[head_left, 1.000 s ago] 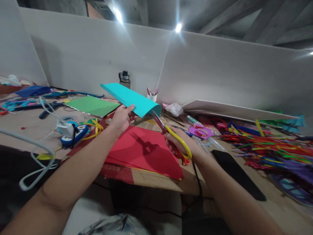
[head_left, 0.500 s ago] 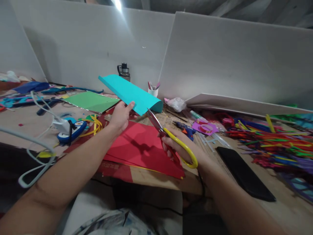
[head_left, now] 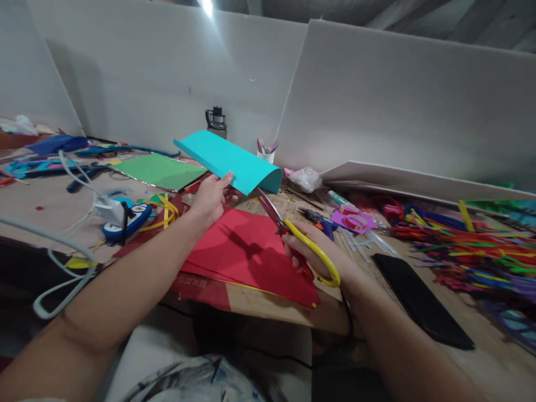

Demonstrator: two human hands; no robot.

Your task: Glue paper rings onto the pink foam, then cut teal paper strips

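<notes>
Your left hand (head_left: pixel 211 196) pinches the folded turquoise paper (head_left: pixel 229 161) above the red sheet (head_left: pixel 247 251). Your right hand (head_left: pixel 312 252) grips the scissors (head_left: pixel 293 231) (blades seemingly just apart), tip near the fold. The next cut needs the blades around the paper's edge.

Turquoise sheet (head_left: pixel 228 161): matt paper, smooth, curling. Red sheet (head_left: pixel 251 254): matt paper. Scissors (head_left: pixel 298 237): glossy yellow plastic handles, metal blades glinting. Surface (head_left: pixel 268 304): dull brown cardboard showing. Phone (head_left: pixel 421 298): black, matt-looking.
</notes>
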